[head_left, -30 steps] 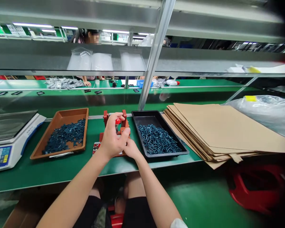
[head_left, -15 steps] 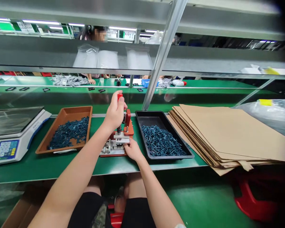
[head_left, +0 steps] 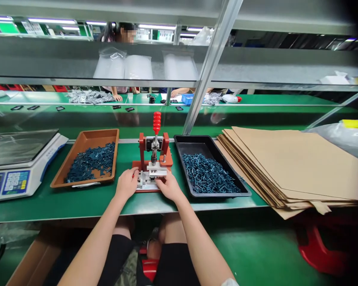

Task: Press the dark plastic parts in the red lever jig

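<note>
A small hand press (head_left: pixel 167 153) with an orange-red frame stands on the green bench in front of me. Its ribbed red lever handle (head_left: pixel 156 123) points up, with no hand on it. Low on the press sits a silver metal jig (head_left: pixel 157 172). My left hand (head_left: pixel 127 184) is at the jig's left side, fingers closed on a small red-tipped handle (head_left: pixel 133 175). On the opposite side, my right hand (head_left: pixel 169 186) has its thumb and fingers drawn together at the jig's front right edge. Whatever lies between those fingertips is hidden.
Left of the press are a brown tray (head_left: pixel 56 182) of flat dark-blue pieces and a weighing scale (head_left: pixel 18 180). To the right are a black tray (head_left: pixel 197 142) of thin dark-blue pieces and stacked cardboard sheets (head_left: pixel 289 167). A metal post (head_left: pixel 211 67) rises behind; people work beyond.
My left hand has let go of the red lever handle and come down to the jig's left side. My right hand stays at the jig. The view has shifted slightly.
</note>
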Motion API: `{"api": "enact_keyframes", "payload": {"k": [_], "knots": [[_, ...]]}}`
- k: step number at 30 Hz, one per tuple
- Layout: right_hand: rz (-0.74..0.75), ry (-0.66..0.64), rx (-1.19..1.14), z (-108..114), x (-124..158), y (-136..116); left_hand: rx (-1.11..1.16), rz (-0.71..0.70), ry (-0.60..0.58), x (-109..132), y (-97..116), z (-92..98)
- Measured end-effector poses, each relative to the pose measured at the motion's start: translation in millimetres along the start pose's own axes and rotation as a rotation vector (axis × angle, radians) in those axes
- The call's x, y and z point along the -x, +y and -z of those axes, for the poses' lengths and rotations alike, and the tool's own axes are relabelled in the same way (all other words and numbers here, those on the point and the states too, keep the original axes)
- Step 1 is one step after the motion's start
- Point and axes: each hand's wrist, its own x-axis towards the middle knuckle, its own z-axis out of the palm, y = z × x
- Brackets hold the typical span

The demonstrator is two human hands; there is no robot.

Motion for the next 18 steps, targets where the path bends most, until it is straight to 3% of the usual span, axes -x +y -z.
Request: {"api": "enact_keyframes", "payload": {"k": [4,8,10,13,14,16,18], "knots": [[-0.103,0.031,0.039,-16,-6,1,0.491,0.166,0.158,-5,-7,-0.7],[-0.101,0.074,0.069,-18,-13,0,0.523,0.13,0.267,7,-5,-2.5],[-0.081,0.148,0.118,-12,-11,-4,0.418,0.057,0.372,33,0,-2.3],[-0.062,0.275,0.209,-9,12,-20,0.302,-0.028,0.471,101,8,1.1],[-0.054,0.294,0.218,-12,26,-28,0.34,-0.007,0.417,127,11,2.4],[-0.025,0.238,0.167,-27,59,-48,0.516,0.138,0.193,174,19,4.0],[0.026,-0.044,0.041,-47,94,-71,0.712,0.361,-0.016,206,25,4.9]]}}
